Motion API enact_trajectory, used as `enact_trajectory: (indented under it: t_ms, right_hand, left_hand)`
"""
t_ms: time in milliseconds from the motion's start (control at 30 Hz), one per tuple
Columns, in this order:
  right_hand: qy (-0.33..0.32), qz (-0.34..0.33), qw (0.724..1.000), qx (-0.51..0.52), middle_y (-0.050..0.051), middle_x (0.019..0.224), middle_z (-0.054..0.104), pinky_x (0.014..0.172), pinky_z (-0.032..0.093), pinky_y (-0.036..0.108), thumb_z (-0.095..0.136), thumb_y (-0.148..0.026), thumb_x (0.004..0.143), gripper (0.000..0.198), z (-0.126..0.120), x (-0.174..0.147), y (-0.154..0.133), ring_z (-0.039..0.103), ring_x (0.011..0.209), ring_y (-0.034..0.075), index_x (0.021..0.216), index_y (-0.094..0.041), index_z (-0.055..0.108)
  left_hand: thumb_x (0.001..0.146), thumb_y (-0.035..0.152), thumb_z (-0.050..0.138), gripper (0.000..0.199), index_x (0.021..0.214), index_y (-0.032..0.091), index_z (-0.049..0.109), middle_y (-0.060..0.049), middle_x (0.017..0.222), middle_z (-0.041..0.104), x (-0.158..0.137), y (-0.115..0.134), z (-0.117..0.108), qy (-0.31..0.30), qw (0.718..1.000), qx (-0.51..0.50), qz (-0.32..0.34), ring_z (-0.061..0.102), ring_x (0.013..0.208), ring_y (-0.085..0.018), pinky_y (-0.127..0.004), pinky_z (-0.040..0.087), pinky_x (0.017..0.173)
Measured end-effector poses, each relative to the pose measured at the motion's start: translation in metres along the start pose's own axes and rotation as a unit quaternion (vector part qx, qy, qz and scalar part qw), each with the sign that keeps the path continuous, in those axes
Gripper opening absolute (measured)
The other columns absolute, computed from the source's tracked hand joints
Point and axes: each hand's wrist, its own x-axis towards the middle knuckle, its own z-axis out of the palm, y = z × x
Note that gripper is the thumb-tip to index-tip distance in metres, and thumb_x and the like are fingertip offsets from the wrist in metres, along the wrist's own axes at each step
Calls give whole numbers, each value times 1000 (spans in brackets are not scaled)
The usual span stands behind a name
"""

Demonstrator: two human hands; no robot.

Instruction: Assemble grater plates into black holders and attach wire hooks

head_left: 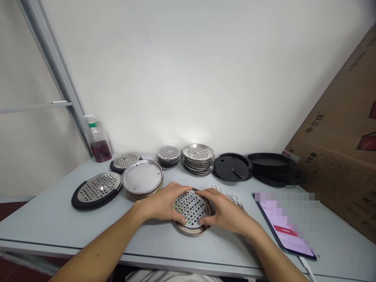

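Observation:
Near the table's front, a round metal grater disc (191, 209) with rows of holes sits in or over a shallow metal dish (192, 230) with a brownish rim. My left hand (164, 201) grips the disc's left edge, thumb at the front and fingers at the back. On the opposite edge, my right hand (227, 211) holds it the same way. Part of the dish is hidden under the disc and hands. Left of them stands a stack of smooth metal plates (143, 177). Small metal wire clips (235, 199) lie behind my right hand.
Two perforated discs in black holders (98, 188) lie at left. Along the wall stand a small perforated disc stack (169, 153), a larger stack (198, 153), black round parts (233, 167) and a bottle (99, 143). A phone (283, 231) and cardboard box (335, 156) are at right.

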Motion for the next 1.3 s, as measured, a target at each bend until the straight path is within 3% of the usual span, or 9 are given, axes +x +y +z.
enact_trajectory:
  t_ms: [1300]
  right_hand:
    - [-20,8,1000,-10,9,132,55,104,41,39,83,-32,61,82,1,1,-1,53,119,29,137,-26,54]
  left_hand:
    - [62,39,85,91,143,31,45,-8,130,58,1,4,4,-25,999,19,4,44,127,-31,-43,40,105]
